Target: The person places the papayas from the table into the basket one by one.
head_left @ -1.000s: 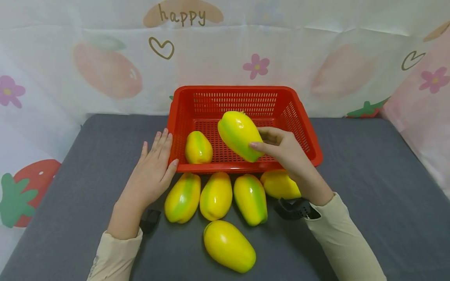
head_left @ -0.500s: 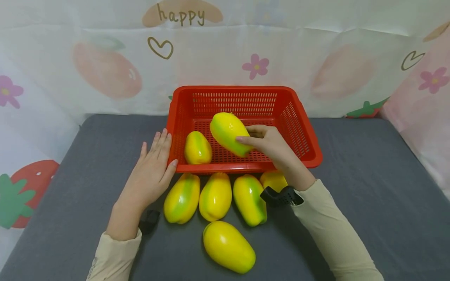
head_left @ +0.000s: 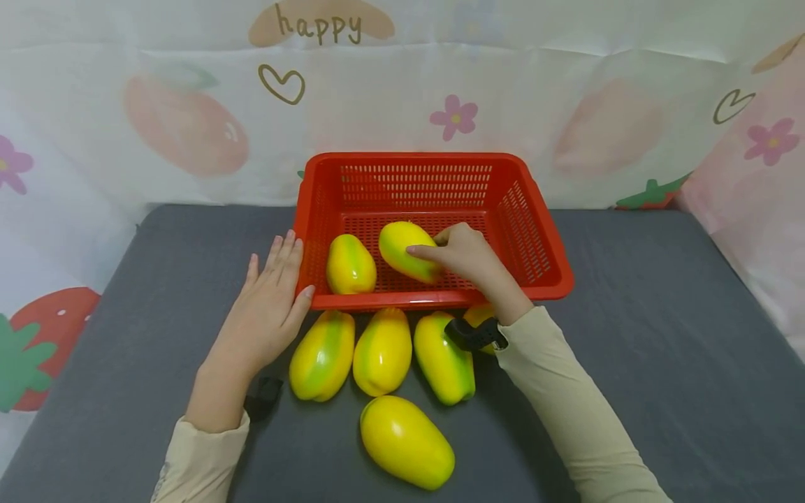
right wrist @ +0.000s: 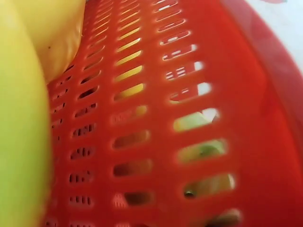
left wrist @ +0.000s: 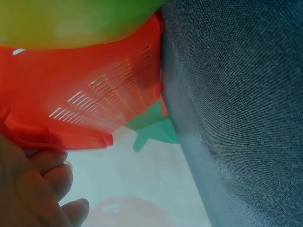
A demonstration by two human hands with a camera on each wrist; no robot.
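My right hand [head_left: 468,253] grips a glossy yellow-green papaya [head_left: 402,248] low inside the red basket [head_left: 421,302], thumb on its near side. Another papaya [head_left: 350,265] rests in the basket's left part, apart from the held one. Flat and with straight fingers, my left hand [head_left: 260,314] touches the basket's left rim. The left wrist view has that hand [left wrist: 35,189] under the rim of the basket [left wrist: 85,90]. In the right wrist view the slotted basket wall [right wrist: 161,118] fills most of the picture and the right hand is out of sight.
Several papayas lie on the grey cloth before the basket, among them a left one [head_left: 322,356], a middle one [head_left: 382,353] and a nearer one [head_left: 407,442]. My right wrist partly hides another papaya [head_left: 479,316]. A printed curtain [head_left: 377,91] hangs behind.
My right hand has moved left and down with the papaya, bringing it lower into the basket. The left hand keeps its place at the rim.
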